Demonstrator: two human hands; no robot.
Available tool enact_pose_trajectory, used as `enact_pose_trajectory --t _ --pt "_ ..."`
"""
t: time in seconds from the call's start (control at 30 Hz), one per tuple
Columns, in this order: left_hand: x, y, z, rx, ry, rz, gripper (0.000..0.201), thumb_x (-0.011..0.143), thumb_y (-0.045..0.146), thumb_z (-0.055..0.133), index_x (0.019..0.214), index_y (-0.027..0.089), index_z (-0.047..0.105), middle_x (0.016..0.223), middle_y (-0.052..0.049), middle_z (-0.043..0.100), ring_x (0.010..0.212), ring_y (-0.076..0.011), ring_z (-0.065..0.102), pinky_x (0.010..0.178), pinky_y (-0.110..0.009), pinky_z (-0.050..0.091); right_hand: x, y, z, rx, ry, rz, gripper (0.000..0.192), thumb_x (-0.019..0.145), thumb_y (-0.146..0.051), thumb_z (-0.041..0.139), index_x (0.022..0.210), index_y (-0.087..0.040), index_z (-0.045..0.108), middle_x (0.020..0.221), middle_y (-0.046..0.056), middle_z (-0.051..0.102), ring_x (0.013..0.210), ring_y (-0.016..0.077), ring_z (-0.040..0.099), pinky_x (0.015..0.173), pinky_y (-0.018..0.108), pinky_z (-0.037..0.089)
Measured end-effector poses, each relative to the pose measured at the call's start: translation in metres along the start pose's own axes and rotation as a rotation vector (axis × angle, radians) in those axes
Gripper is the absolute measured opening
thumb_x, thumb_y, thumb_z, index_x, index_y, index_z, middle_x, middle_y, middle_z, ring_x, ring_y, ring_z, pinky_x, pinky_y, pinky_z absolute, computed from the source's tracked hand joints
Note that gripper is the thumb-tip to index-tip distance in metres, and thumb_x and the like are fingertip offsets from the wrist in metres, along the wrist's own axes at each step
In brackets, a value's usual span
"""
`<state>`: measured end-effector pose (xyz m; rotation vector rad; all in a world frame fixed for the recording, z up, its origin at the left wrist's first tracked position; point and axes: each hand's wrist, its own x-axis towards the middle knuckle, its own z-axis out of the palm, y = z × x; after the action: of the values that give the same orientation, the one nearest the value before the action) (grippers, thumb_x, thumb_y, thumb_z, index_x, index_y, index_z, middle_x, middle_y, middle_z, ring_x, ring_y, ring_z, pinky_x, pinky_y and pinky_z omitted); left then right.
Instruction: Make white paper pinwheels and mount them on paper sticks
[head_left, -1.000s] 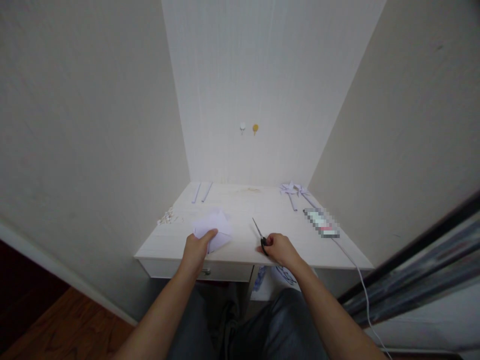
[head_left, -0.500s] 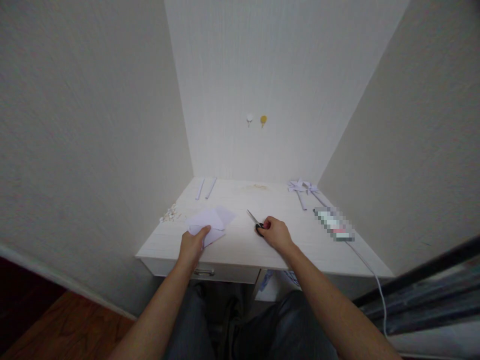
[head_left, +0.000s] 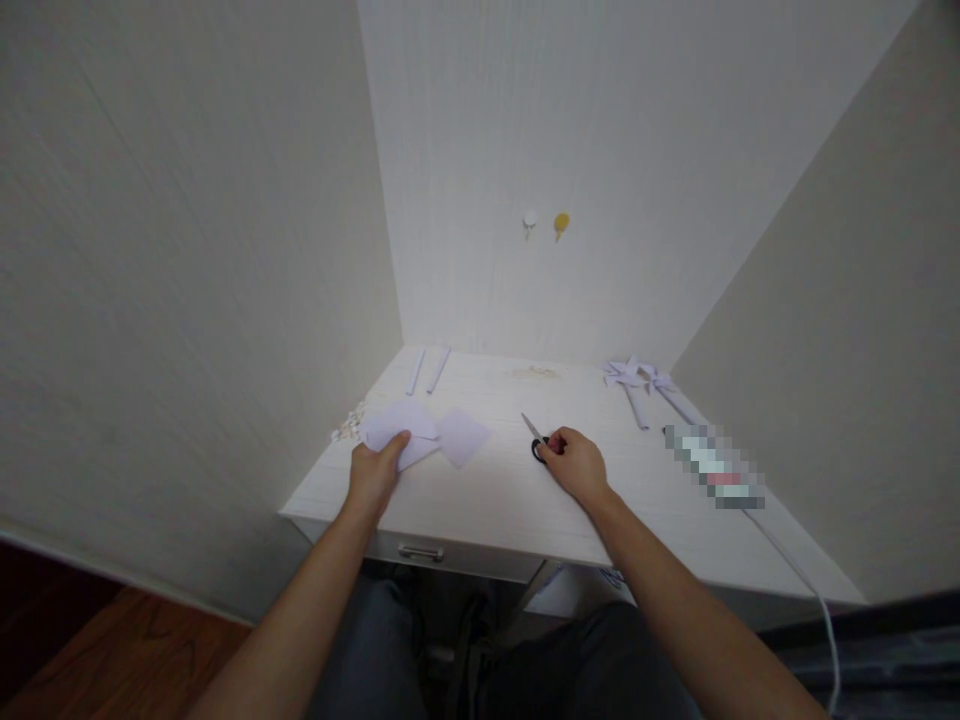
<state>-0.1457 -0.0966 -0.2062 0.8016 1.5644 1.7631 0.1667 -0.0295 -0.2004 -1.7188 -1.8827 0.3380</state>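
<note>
My left hand (head_left: 373,473) grips a folded sheet of pale lilac paper (head_left: 397,422), thumb on top, over the left part of the white desk. Just right of it a square piece of the same paper (head_left: 463,437) lies flat on the desktop. My right hand (head_left: 576,462) holds a pair of scissors (head_left: 534,428) by the black handles. The blades point away and to the left, low over the desk, and look closed. Fingers partly cover the handles.
Two rolled paper tubes (head_left: 439,370) lie at the back left, with small whitish bits (head_left: 349,424) near the left edge. Paper pinwheels (head_left: 634,378) rest at the back right. A blurred-out device (head_left: 712,467) with a white cable (head_left: 799,570) lies at right. Walls enclose the desk (head_left: 487,500).
My left hand and the folded paper have drawn left, off the square piece, which now shows whole. The whole view has shifted slightly; the scissors stay in my right hand.
</note>
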Motion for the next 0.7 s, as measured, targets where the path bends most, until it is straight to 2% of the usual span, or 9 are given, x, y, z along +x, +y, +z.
enact_pose_trajectory --t 0.1,0.2,0.3,0.4,0.53,0.7 --pt "0.005 -0.001 0.000 0.020 -0.005 0.007 0.042 0.070 0.036 0.081 0.104 0.012 0.074 0.114 -0.018 0.079 0.113 -0.0304 0.074 0.103 -0.041 0.056 0.001 0.001 0.006 0.025 0.058 -0.007 0.016 0.083 -0.035 0.065 0.075 -0.022 0.061 0.080 0.003 0.067 0.073 0.0195 0.058 0.064 0.029 0.036" --pt "0.004 -0.001 0.001 0.040 -0.020 0.009 0.038 0.069 0.035 0.081 0.100 0.013 0.075 0.113 -0.018 0.080 0.110 -0.0305 0.075 0.101 -0.041 0.057 0.000 0.002 0.008 0.043 0.093 -0.011 0.015 0.084 -0.035 0.062 0.076 -0.022 0.060 0.075 0.003 0.064 0.071 0.0201 0.058 0.064 0.030 0.037" --pt "-0.002 0.002 0.001 0.056 -0.039 0.005 0.034 0.070 0.034 0.081 0.097 0.013 0.075 0.110 -0.018 0.081 0.106 -0.0300 0.076 0.098 -0.040 0.058 -0.003 0.000 0.008 0.041 0.118 -0.018 0.016 0.085 -0.035 0.059 0.075 -0.022 0.059 0.071 0.003 0.063 0.068 0.0204 0.057 0.063 0.030 0.036" --pt "-0.010 0.008 -0.001 0.089 -0.059 -0.010 0.027 0.068 0.030 0.082 0.089 0.014 0.076 0.099 -0.018 0.082 0.096 -0.0320 0.077 0.090 -0.042 0.061 -0.007 -0.005 0.007 0.028 0.145 -0.029 0.018 0.087 -0.037 0.058 0.077 -0.022 0.060 0.072 0.003 0.064 0.067 0.0204 0.057 0.062 0.030 0.034" --pt "-0.019 0.017 -0.014 0.147 -0.049 -0.021 0.018 0.064 0.025 0.084 0.077 0.016 0.075 0.085 -0.017 0.082 0.087 -0.0346 0.077 0.081 -0.044 0.062 -0.010 -0.017 0.011 0.007 0.153 -0.072 0.019 0.088 -0.037 0.058 0.077 -0.022 0.060 0.073 0.003 0.065 0.068 0.0203 0.057 0.063 0.030 0.034" --pt "-0.015 0.022 -0.032 0.215 0.027 -0.001 0.015 0.067 0.027 0.078 0.076 0.016 0.074 0.088 -0.016 0.082 0.090 -0.0344 0.077 0.086 -0.044 0.061 -0.015 -0.036 0.027 -0.024 0.134 -0.124 0.020 0.091 -0.038 0.057 0.081 -0.022 0.064 0.074 0.003 0.066 0.070 0.0203 0.058 0.065 0.030 0.037"
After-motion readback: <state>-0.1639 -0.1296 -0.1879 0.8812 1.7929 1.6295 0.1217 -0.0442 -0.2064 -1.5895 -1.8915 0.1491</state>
